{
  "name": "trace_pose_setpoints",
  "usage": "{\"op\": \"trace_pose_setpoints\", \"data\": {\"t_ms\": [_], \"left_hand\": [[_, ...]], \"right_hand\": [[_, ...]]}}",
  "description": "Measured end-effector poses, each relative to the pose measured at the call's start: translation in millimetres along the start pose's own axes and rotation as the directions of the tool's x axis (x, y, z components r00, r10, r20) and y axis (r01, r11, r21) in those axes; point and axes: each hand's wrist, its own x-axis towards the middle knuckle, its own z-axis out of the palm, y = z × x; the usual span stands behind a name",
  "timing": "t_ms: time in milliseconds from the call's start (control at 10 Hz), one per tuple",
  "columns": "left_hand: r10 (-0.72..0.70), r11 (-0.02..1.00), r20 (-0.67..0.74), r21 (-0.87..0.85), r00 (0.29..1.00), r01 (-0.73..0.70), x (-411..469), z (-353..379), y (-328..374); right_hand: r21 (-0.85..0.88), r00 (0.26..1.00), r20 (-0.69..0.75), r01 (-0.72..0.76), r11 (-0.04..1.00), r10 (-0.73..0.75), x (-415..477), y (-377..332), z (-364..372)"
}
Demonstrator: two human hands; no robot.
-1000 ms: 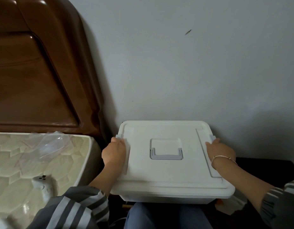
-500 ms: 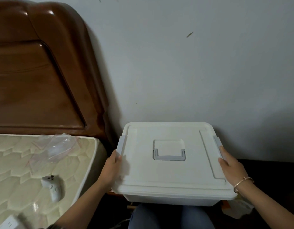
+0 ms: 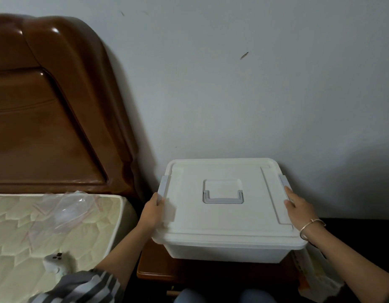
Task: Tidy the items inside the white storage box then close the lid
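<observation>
White storage box (image 3: pixel 224 217), one lid (image 3: pixel 228 219), two hands.

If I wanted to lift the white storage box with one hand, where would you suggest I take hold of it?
I would take the grey handle recessed in the middle of the lid of the white storage box, coming straight down from above. It lies flat in its recess, so it likely needs flipping up first. Its central spot should keep the box level, if both grey side latches hold.

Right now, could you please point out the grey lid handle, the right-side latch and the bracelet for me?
grey lid handle (image 3: pixel 223 200): head view, on its front bar.
right-side latch (image 3: pixel 283 181): head view, on the grey clip's middle.
bracelet (image 3: pixel 310 225): head view, on the band across the wrist.
</observation>
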Motion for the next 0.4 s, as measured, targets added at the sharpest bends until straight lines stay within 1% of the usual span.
{"op": "trace_pose_setpoints", "data": {"t_ms": [100,200,300,400], "left_hand": [[-0.029,0.998,-0.024,0.063,0.999,0.03,8,6,3],[-0.039,0.985,-0.017,0.166,0.999,0.041,9,10,-1],[-0.073,0.991,0.025,0.111,0.997,0.07,7,6,9],[-0.095,0.994,-0.032,0.045,0.995,0.097,-5,-8,0]], "right_hand": [[-0.051,1.0,0.002,-0.002,0.999,0.002,12,0,2],[-0.127,0.999,0.009,0.032,0.991,-0.031,15,5,6],[-0.087,0.998,-0.036,0.046,0.995,-0.049,9,2,2],[0.024,0.975,-0.214,0.07,0.997,-0.063,-7,7,-5]]}}
